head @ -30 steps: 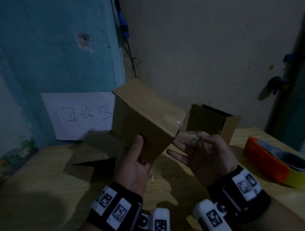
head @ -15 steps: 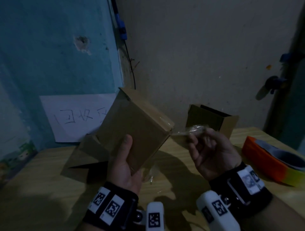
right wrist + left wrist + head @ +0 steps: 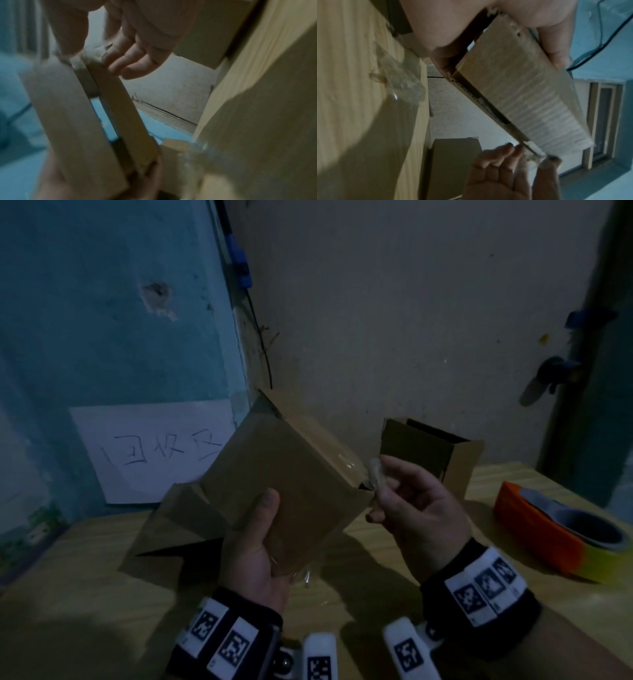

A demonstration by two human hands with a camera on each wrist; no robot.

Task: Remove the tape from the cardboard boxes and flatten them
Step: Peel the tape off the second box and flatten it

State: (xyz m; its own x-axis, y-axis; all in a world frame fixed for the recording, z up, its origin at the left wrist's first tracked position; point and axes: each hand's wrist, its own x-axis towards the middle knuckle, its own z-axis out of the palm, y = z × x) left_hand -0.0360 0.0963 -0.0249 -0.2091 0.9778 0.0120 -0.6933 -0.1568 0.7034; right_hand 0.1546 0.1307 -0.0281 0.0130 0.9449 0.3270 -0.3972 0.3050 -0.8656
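Note:
My left hand (image 3: 260, 542) grips a brown cardboard box (image 3: 284, 474) from below, tilted above the wooden table, thumb on its near face. At the box's right corner my right hand (image 3: 407, 501) pinches a strip of clear tape (image 3: 375, 474) between thumb and fingertips. In the left wrist view the box (image 3: 522, 86) shows a gap along its seam, and the right hand (image 3: 513, 169) holds the tape (image 3: 533, 157) at its far corner. The right wrist view shows the fingers (image 3: 123, 59) at the box edge (image 3: 118, 102). A crumpled piece of clear tape (image 3: 308, 575) lies on the table under the box.
A flattened cardboard piece (image 3: 171, 525) lies behind the left hand. An open cardboard box (image 3: 428, 453) stands at the back right. An orange and yellow tape roll (image 3: 561, 532) sits at the right of the wooden table (image 3: 68, 594). A white paper sign (image 3: 150, 446) hangs on the blue wall.
The box has tilted and turned in my left hand. My right hand closed from spread fingers into a pinch on the tape and has drawn in close to the box's right corner.

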